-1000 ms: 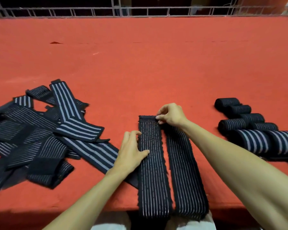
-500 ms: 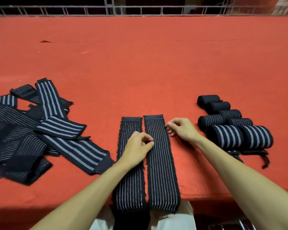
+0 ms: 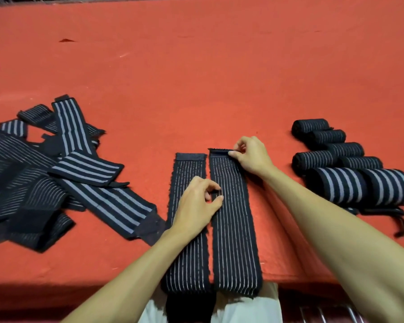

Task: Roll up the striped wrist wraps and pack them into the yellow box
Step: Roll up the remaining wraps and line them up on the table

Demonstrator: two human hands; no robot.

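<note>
Red felt covers the bench. Two striped wrist wraps lie flat, side by side at its near edge, their near ends hanging over. The right hand pinches the far tab end of the right-hand wrap, lifting it slightly. The left hand has curled fingers that appear to pinch that wrap's inner edge midway along. A loose pile of unrolled wraps lies left and finished rolls lie right. No yellow box is in view. Rolling seems about to start. The tab needs a tight first turn toward the body, edges kept square.
</note>
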